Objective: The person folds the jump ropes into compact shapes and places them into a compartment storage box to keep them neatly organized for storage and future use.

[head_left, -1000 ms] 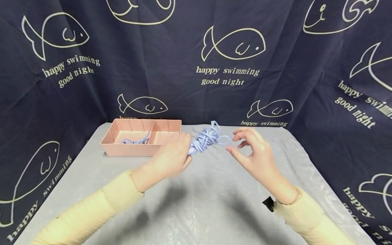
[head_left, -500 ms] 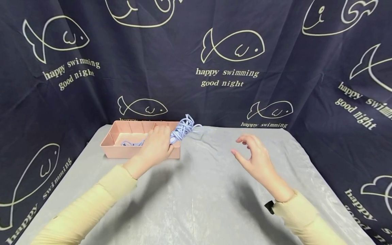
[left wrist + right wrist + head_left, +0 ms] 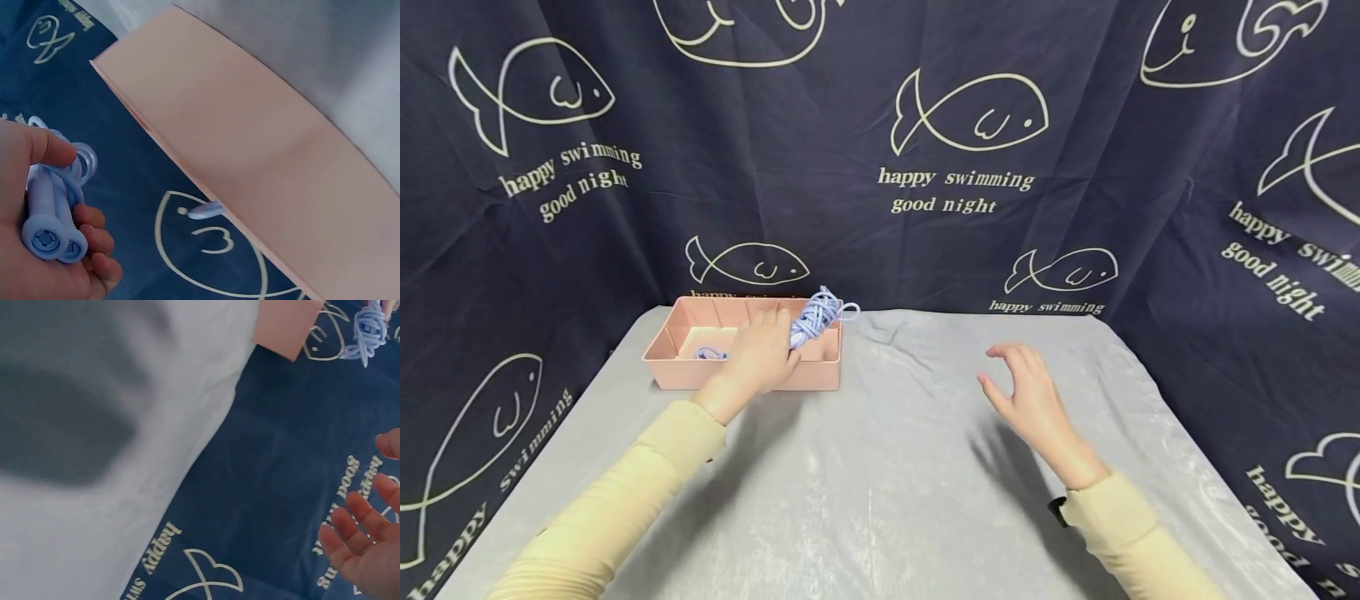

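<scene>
My left hand [image 3: 757, 353] grips a light blue jump rope [image 3: 815, 320] over the pink divided box [image 3: 752, 377]. The cord is wound into a knotted bundle, a loose loop sticking out on the right. Seen from the left wrist, fingers curl round the rope's two handles [image 3: 51, 219], their round ends facing the camera. Inside the box's left part lies more blue cord [image 3: 709, 353], partly hidden by the hand. Off to the right, my right hand [image 3: 1032, 402] hovers above the table, holding nothing, with fingers loosely bent and thumb apart.
A grey cloth covers the table [image 3: 880, 467], and the box stands at its back left. Dark blue curtains [image 3: 850, 167] with fish drawings hang round the back and sides. Something small and black [image 3: 1057, 511] shows at the right cuff.
My left hand has carried the jump rope leftward, from right of the box to above it. My right hand stays on the right, slightly lower and away from the rope.
</scene>
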Demonstrator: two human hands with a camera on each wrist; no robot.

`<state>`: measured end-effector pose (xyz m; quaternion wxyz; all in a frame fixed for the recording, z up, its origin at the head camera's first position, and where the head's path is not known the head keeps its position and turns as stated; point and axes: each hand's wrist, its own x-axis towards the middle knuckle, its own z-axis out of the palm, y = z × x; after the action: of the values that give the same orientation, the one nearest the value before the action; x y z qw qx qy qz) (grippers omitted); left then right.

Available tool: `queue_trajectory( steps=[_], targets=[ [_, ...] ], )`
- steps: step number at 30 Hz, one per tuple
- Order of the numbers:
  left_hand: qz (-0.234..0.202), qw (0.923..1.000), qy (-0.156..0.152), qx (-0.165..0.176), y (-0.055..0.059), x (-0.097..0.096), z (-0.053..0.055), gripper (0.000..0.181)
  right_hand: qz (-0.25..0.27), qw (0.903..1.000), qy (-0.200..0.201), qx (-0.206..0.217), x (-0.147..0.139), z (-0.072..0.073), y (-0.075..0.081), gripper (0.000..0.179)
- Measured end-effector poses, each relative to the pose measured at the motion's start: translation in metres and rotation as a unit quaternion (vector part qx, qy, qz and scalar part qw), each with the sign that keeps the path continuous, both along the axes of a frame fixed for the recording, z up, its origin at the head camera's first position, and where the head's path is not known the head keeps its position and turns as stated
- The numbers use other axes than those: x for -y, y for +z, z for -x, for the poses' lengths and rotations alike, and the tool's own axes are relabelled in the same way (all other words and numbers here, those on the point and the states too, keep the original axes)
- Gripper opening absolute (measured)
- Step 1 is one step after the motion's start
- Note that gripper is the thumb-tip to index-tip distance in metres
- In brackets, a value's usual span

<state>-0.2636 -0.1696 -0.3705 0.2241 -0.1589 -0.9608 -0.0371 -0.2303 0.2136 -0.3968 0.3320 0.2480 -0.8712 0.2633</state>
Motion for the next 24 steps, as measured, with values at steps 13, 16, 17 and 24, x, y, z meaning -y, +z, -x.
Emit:
queue_trajectory(
  steps=[13,16,17,24],
  targets=[
    [0.025,0.9955,0.043,0.081,-0.015,0.011,0.024,0.051,-0.008,0.9999,-0.008,0.013,0.000,0.002,-0.021,0.035],
    [0.013,0.9952,0.047,0.086,-0.017,0.009,0.032,0.061,-0.007,0.9998,-0.008,0.017,0.001,0.002,-0.021,0.036],
    [0.007,0.9947,0.050,0.090,-0.016,0.009,0.034,0.063,-0.008,0.9998,-0.008,0.019,0.001,0.003,-0.022,0.036],
    [-0.017,0.9871,0.079,0.138,-0.015,0.000,0.049,0.066,-0.011,0.9998,-0.006,0.014,0.001,0.004,-0.023,0.036]
  ],
)
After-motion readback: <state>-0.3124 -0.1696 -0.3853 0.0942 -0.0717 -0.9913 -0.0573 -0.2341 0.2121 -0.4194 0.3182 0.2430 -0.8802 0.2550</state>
